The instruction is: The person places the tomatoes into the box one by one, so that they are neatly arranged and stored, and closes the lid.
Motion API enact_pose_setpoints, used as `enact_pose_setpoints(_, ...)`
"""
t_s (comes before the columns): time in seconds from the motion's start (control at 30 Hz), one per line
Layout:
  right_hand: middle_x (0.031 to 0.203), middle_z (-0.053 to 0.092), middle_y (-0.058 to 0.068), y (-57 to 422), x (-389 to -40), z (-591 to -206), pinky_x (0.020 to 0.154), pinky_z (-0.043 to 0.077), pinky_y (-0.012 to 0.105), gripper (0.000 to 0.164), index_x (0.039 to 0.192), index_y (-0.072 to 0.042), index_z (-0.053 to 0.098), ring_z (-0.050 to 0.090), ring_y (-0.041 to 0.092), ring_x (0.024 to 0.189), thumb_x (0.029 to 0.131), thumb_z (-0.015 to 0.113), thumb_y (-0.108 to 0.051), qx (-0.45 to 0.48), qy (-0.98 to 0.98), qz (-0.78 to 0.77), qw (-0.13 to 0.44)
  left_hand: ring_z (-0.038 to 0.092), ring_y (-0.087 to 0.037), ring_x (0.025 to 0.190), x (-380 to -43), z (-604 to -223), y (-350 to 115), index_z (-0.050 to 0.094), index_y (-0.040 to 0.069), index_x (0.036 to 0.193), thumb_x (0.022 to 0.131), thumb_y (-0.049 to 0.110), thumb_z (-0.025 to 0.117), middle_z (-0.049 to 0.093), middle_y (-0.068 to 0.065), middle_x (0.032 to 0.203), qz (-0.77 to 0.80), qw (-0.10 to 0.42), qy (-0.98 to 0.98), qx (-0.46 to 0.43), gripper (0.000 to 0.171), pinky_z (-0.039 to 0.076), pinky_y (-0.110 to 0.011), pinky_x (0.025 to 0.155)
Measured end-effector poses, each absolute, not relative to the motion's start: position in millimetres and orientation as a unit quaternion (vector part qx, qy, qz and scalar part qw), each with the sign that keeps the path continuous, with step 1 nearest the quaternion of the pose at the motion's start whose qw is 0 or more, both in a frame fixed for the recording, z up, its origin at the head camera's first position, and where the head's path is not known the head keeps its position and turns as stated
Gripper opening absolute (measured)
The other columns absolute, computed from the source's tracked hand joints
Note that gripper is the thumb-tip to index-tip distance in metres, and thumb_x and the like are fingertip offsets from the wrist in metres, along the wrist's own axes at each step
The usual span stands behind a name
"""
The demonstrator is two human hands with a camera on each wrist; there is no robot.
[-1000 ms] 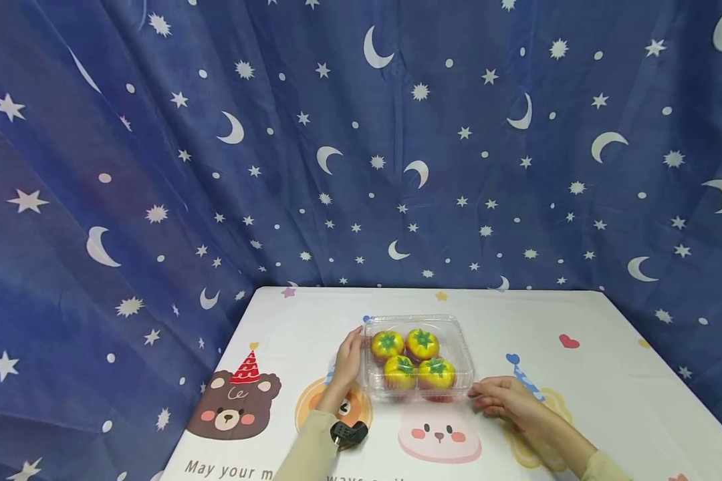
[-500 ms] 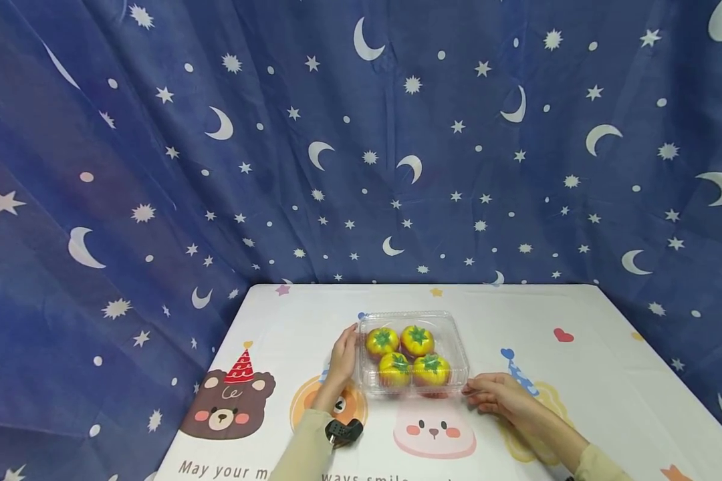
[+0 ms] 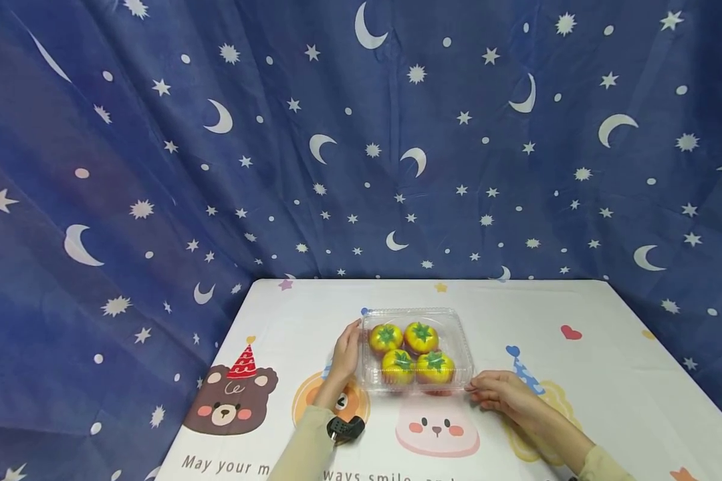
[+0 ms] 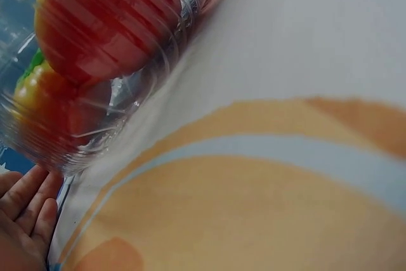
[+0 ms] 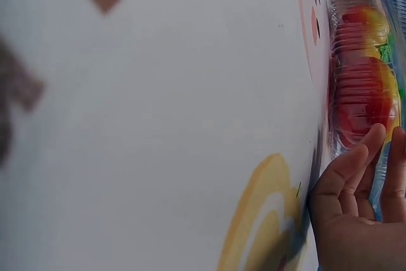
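Note:
A clear plastic clamshell box (image 3: 459, 344) lies on the table with its lid over it. Several round fruits (image 3: 421, 339), yellow on top and red below with green leafy caps, sit inside at its left and middle. My left hand (image 3: 345, 354) rests along the box's left side; in the left wrist view its straight fingers (image 4: 28, 198) reach the ribbed wall. At the front right corner is my right hand (image 3: 505, 393), its fingertips right at the box edge. The right wrist view shows that hand's fingers (image 5: 374, 138) slightly bent, thumb apart from them.
The white tablecloth (image 3: 313, 307) has printed animals, hearts and stars. A blue curtain (image 3: 361, 133) with moons and stars hangs behind the table and along its left side. A black strap device (image 3: 345, 428) sits on the left wrist.
The head view has shifted slightly. The box and both hands keep about the same places on the table, with the right fingertips still at the corner.

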State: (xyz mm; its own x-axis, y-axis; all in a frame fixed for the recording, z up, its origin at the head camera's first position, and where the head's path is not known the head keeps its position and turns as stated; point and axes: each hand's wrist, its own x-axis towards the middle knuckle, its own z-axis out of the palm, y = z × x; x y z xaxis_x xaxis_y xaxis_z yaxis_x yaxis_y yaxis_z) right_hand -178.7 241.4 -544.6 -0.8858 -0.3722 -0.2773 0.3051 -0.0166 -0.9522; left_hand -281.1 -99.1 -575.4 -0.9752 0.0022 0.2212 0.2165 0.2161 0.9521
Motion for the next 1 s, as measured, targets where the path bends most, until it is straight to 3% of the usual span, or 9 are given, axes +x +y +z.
enact_pose_setpoints(0.43, 0.099, 0.074, 0.004, 241, -180, -542, 0.073, 0.056, 0.024, 0.021, 0.103, -0.004, 0.072, 0.068, 0.011, 0.084, 0.098, 0.059, -0.019, -0.015, 0.669, -0.705, 0.233, 0.041, -0.047, 0.133, -279, -571, -102, 0.049, -0.010, 0.137, 0.107, 0.015, 0.034, 0.050, -0.030, 0.139, -0.625, 0.090, -0.770, -0.091, 0.042, 0.030, -0.056, 0.112)
enact_pose_setpoints(0.7, 0.099, 0.073, 0.003, 240, -177, -542, 0.073, 0.056, 0.023, 0.020, 0.102, -0.005, 0.069, 0.069, 0.010, 0.083, 0.099, 0.059, -0.022, -0.011, 0.667, -0.708, 0.232, 0.055, -0.047, 0.116, -257, -534, -106, 0.042, -0.015, 0.139, 0.107, 0.007, 0.030, 0.051, -0.036, 0.132, -0.626, 0.049, -0.770, -0.111, 0.041, 0.045, -0.053, 0.100)
enact_pose_setpoints(1.0, 0.090, 0.069, 0.004, 244, -183, -535, 0.071, 0.057, 0.026, 0.028, 0.105, 0.000, 0.066, 0.065, 0.014, 0.080, 0.096, 0.064, -0.027, -0.014, 0.742, -0.644, 0.184, 0.059, -0.044, 0.113, -256, -524, -113, 0.039, -0.013, 0.142, 0.108, 0.011, 0.029, 0.057, -0.032, 0.126, -0.628, 0.035, -0.769, -0.114, 0.043, 0.049, -0.050, 0.096)
